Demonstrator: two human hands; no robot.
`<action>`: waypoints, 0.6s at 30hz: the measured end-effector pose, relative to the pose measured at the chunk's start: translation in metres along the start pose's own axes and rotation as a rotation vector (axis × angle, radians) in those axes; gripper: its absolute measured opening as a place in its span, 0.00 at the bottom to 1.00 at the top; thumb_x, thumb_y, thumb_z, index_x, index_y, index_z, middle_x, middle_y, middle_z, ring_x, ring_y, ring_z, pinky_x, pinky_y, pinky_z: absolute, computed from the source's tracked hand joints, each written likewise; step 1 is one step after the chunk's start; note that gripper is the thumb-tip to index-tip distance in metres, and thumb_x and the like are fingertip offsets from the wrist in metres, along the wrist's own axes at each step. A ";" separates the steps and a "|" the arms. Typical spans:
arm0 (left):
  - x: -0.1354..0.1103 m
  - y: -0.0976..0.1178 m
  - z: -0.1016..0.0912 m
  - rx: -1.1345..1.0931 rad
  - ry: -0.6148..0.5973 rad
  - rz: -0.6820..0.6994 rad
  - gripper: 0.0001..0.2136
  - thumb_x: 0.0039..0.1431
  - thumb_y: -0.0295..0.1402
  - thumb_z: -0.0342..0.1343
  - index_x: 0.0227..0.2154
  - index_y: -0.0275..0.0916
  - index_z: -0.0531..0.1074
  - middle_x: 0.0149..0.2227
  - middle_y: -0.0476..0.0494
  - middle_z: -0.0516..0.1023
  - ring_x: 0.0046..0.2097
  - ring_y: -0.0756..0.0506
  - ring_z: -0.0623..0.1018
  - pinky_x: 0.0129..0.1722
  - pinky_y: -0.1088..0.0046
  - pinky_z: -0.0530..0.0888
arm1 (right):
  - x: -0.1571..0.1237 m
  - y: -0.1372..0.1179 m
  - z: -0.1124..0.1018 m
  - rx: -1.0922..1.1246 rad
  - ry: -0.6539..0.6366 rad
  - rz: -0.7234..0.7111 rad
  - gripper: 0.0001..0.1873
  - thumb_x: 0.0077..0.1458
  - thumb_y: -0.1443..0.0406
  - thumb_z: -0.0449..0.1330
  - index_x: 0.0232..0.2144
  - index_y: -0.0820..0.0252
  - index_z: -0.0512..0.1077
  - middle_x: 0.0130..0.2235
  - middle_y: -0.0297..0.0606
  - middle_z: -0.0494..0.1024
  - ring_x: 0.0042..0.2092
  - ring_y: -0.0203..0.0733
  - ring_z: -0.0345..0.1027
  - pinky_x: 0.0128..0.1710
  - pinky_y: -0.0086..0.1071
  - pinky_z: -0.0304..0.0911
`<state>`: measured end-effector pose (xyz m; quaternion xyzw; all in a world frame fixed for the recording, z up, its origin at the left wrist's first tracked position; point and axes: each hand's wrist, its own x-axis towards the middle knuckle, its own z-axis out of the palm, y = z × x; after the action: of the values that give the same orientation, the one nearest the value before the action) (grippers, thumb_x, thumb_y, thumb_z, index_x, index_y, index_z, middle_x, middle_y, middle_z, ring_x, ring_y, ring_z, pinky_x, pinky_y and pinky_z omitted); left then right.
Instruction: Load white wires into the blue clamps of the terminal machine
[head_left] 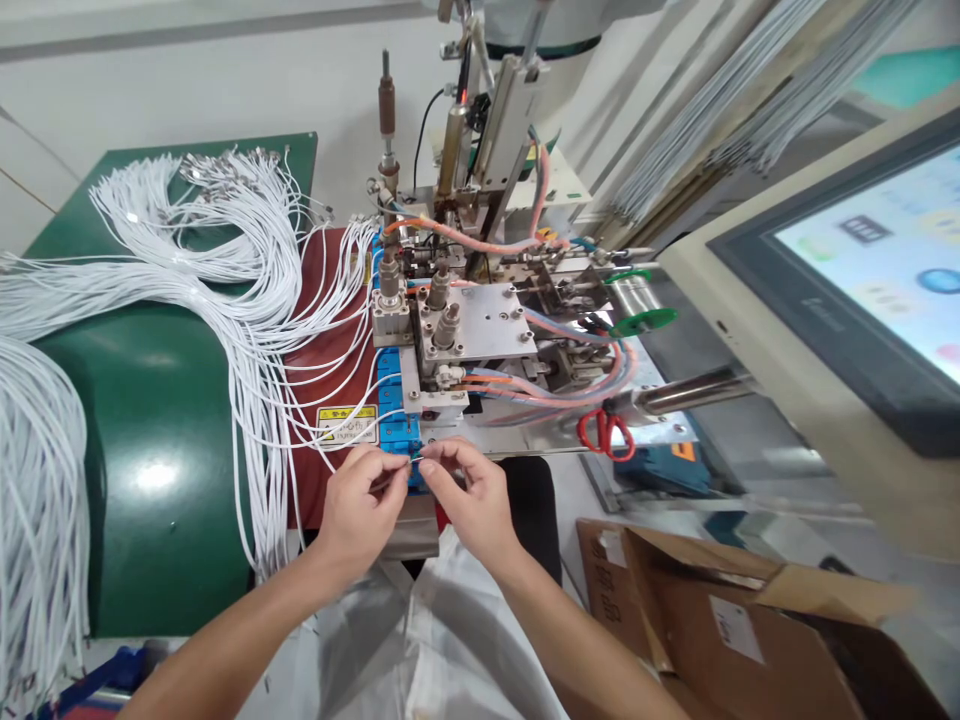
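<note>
My left hand (365,503) and my right hand (471,497) meet at the front end of the machine's row of blue blocks (395,432). Both hands are closed in a pinch, their fingertips nearly touching. Between them shows the thin end of a white cable, with its fine tip too small to make out. Other white cables (341,368) run from the left into the blue blocks, just beyond my fingers. The metal machine (480,322) with cylinders and orange and blue air hoses stands directly behind my hands.
Bundles of white cables (202,285) lie over a green table (161,490) at left. Red-handled scissors (606,434) and a green-flanged spool (637,300) are at the machine's right. A screen (892,250) juts in at right, above an open cardboard box (720,620).
</note>
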<state>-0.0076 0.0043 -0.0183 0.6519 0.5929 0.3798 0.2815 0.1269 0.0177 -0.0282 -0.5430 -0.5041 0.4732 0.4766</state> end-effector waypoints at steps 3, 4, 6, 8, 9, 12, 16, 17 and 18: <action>0.000 -0.002 0.000 0.010 -0.009 0.002 0.05 0.53 0.26 0.52 0.29 0.38 0.72 0.27 0.48 0.71 0.28 0.51 0.72 0.28 0.77 0.71 | 0.001 -0.001 0.002 -0.068 -0.022 -0.038 0.05 0.47 0.66 0.58 0.21 0.59 0.70 0.24 0.34 0.71 0.27 0.36 0.65 0.28 0.30 0.61; 0.000 -0.003 0.001 0.014 -0.012 0.003 0.04 0.53 0.26 0.52 0.29 0.38 0.72 0.27 0.48 0.72 0.28 0.51 0.72 0.27 0.77 0.71 | 0.001 -0.001 0.002 -0.092 -0.021 -0.052 0.06 0.48 0.67 0.57 0.20 0.59 0.69 0.23 0.33 0.71 0.27 0.36 0.65 0.28 0.30 0.61; 0.000 -0.004 0.000 0.024 -0.023 0.010 0.05 0.53 0.27 0.52 0.29 0.38 0.73 0.27 0.48 0.72 0.29 0.51 0.72 0.28 0.77 0.71 | 0.000 0.002 0.003 -0.162 0.002 -0.108 0.07 0.49 0.67 0.56 0.21 0.59 0.69 0.23 0.34 0.71 0.27 0.37 0.65 0.29 0.31 0.62; 0.000 -0.006 -0.001 0.044 -0.046 0.020 0.05 0.54 0.28 0.52 0.30 0.39 0.73 0.28 0.47 0.73 0.30 0.50 0.73 0.30 0.76 0.72 | -0.001 0.005 0.002 -0.255 0.034 -0.204 0.07 0.49 0.67 0.57 0.21 0.58 0.69 0.24 0.35 0.72 0.29 0.38 0.65 0.31 0.33 0.62; 0.001 -0.007 -0.003 0.058 -0.064 0.031 0.06 0.55 0.29 0.52 0.31 0.39 0.74 0.29 0.47 0.74 0.31 0.50 0.74 0.32 0.75 0.72 | -0.002 0.007 0.001 -0.296 0.046 -0.253 0.07 0.49 0.67 0.57 0.21 0.58 0.69 0.24 0.36 0.72 0.29 0.39 0.65 0.32 0.34 0.61; 0.004 -0.011 -0.010 0.122 -0.154 0.080 0.07 0.56 0.30 0.51 0.34 0.41 0.74 0.32 0.46 0.76 0.35 0.48 0.75 0.36 0.73 0.73 | 0.000 0.010 -0.002 -0.337 0.055 -0.284 0.07 0.48 0.67 0.57 0.20 0.58 0.68 0.23 0.36 0.72 0.29 0.39 0.65 0.32 0.34 0.61; 0.010 -0.015 -0.022 0.235 -0.319 0.082 0.09 0.57 0.29 0.50 0.37 0.42 0.74 0.35 0.47 0.77 0.37 0.47 0.75 0.39 0.70 0.72 | 0.006 0.015 -0.005 -0.217 0.008 -0.063 0.08 0.48 0.66 0.55 0.19 0.59 0.67 0.22 0.32 0.69 0.25 0.36 0.62 0.27 0.29 0.59; 0.011 -0.016 -0.023 0.242 -0.344 0.077 0.09 0.58 0.28 0.50 0.37 0.42 0.74 0.35 0.47 0.77 0.37 0.47 0.75 0.40 0.69 0.72 | 0.007 0.016 -0.005 -0.172 -0.010 -0.005 0.08 0.49 0.66 0.55 0.19 0.59 0.67 0.21 0.31 0.67 0.24 0.34 0.61 0.25 0.28 0.59; 0.012 -0.017 -0.024 0.240 -0.352 0.077 0.10 0.58 0.27 0.49 0.37 0.42 0.74 0.35 0.47 0.77 0.38 0.47 0.75 0.40 0.69 0.72 | 0.008 0.018 -0.004 -0.129 -0.025 0.045 0.09 0.49 0.65 0.54 0.20 0.60 0.67 0.20 0.31 0.66 0.22 0.33 0.60 0.23 0.28 0.58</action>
<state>-0.0363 0.0168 -0.0168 0.7591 0.5503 0.1974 0.2865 0.1334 0.0243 -0.0464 -0.5778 -0.5270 0.4570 0.4238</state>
